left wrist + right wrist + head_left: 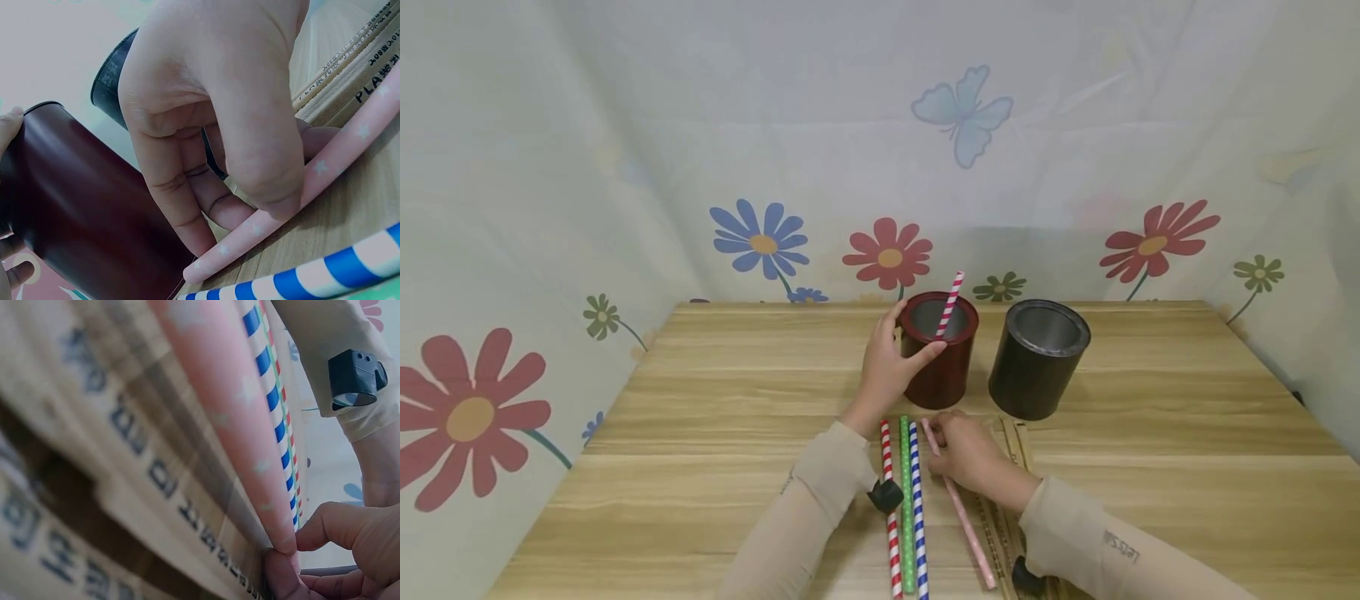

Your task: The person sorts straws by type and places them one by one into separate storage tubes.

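My left hand [886, 365] holds the side of a dark red canister [942, 379], thumb along its front near the rim and fingers on the far left side. A magenta-and-white striped straw [950, 307] leans inside, its top above the rim. In front of the canister, my right hand [973, 454] pinches a pink straw with white stars [966, 525] close to its far end. The left wrist view shows the right thumb lying over this straw [256, 232]. Beside it lie a blue-striped straw [918, 517], a green dotted one [907, 533] and a red-striped one [892, 542].
A black canister [1033, 371] stands right of the red one, its grey inside showing. Several printed brown paper-wrapped sticks [350, 87] lie under and beside the right wrist. Behind the wooden table [737, 367] hangs a flowered cloth [820, 150].
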Motion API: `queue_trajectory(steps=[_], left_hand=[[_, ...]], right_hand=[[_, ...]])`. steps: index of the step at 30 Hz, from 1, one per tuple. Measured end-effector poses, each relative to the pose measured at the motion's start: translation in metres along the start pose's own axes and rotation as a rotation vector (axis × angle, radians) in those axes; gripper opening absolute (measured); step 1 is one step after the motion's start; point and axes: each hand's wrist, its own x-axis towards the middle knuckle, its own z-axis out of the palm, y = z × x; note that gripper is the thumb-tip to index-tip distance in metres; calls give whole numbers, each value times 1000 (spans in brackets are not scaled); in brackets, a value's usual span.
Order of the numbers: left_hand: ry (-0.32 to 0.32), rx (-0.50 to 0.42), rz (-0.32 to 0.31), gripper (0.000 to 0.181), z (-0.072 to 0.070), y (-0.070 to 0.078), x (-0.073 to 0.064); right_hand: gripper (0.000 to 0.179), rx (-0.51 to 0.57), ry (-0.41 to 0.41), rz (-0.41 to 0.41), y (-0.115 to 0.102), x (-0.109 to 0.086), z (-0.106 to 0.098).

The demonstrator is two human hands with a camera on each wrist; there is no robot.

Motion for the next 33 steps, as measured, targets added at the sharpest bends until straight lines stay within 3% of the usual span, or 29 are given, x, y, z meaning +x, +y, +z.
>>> queue_trajectory(steps=[11,21,33], left_hand=[[10,19,13,99,-2,2,1],[3,12,12,95,-2,3,-3],[5,-13,13,103,0,1,-4]], right_hand=[[44,266,-82,4,4,1,-11],[46,427,-122,-75,5,-3,-31],[48,460,-126,-92,4,-13,-76]])
